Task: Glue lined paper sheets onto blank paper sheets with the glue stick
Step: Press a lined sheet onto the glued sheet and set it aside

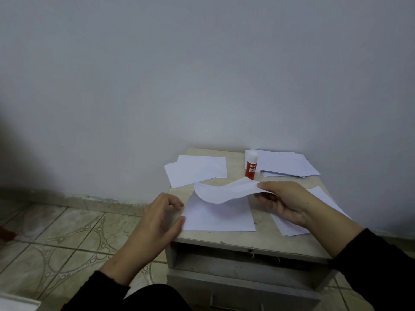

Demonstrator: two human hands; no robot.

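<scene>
My right hand (pixel 285 203) pinches the right edge of a paper sheet (pixel 224 190), which curls and hangs in the air above a flat white sheet (pixel 220 217) on the small table (pixel 247 240). My left hand (pixel 160 218) hovers at the flat sheet's left edge with fingers loosely curled, holding nothing. The red glue stick (pixel 251 164) with a white cap stands upright behind the lifted sheet. I cannot make out lines on the held paper.
Two overlapping white sheets (pixel 195 169) lie at the back left of the table. A stack of sheets (pixel 285 163) sits at the back right, and more sheets (pixel 292 227) lie under my right hand. A drawer front (pixel 242 286) is below the tabletop. Tiled floor (pixel 67 239) spreads to the left.
</scene>
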